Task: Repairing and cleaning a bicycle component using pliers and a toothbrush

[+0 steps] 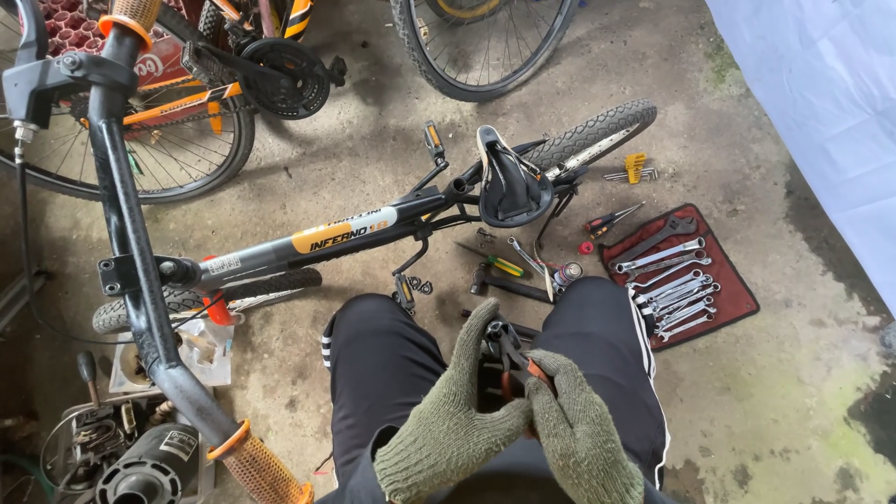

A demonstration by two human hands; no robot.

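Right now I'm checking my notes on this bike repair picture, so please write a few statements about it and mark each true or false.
1. Both hands wear green knit gloves. True: the left hand and right hand are both gloved.
2. The hands hold a hammer. False: they hold orange-handled pliers.
3. The bicycle lies on its side on the concrete floor. True.
4. The wrenches lie on a blue cloth. False: they rest on a red tool roll.
5. The saddle has been taken off the bicycle. False: it sits attached to the frame.
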